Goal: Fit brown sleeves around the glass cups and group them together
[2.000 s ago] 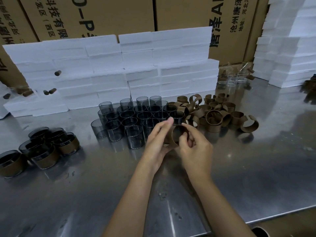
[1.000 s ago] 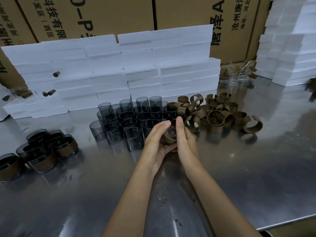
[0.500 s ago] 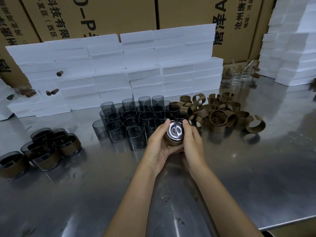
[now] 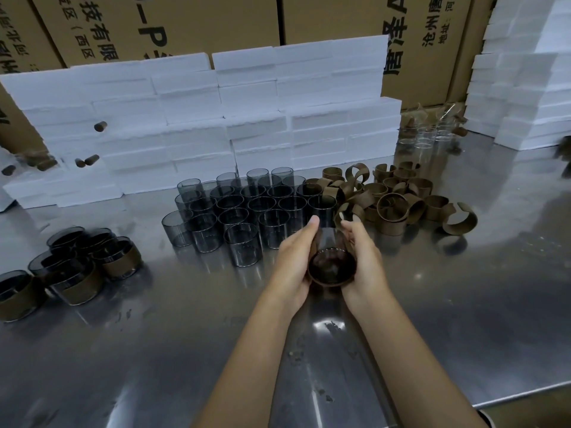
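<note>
Head view: a glass cup (image 4: pixel 332 261) is held tilted between the left hand (image 4: pixel 293 261) and right hand (image 4: pixel 363 264), fingers of both curled around its wall, just in front of the bare cups (image 4: pixel 241 208). Compared with half a second earlier, the cup is drawn nearer the body and its brown sleeve (image 4: pixel 330 281) now rings the near end. Fitting is judged nearly complete; transfer to the sleeved group (image 4: pixel 77 267) at far left remains. Loose sleeves (image 4: pixel 398 202) lie to the right.
</note>
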